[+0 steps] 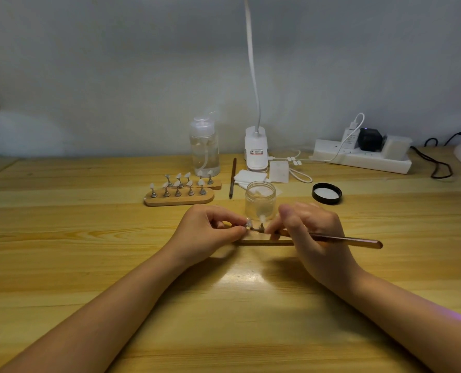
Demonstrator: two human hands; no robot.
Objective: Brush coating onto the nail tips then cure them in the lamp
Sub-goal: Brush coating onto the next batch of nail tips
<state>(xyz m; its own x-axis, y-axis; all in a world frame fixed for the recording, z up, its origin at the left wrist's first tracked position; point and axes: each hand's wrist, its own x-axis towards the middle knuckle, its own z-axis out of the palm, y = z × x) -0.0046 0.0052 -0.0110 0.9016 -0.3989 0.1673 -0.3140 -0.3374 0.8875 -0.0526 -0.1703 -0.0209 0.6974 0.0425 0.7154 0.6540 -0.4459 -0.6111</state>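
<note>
Dim, warm room light with a soft overall haze. A bright glare patch sits on the yellow wooden counter [62,265] near the middle, between the forearms. Soft shadows spread under both wrists. Wide-angle distortion bows the counter's far edge; corners look smeared, and a purple fringe tints the lower right.

Two bare forearms, sleeveless, left hand [208,232] and right hand [313,232] ringless.

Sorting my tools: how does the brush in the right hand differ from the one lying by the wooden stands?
The held brush is gripped by the right hand, lying roughly crosswise, its tip at a nail tip. The spare brush lies untouched on the table, pointing front to back beside the stands. Both are slim and brown.
</note>
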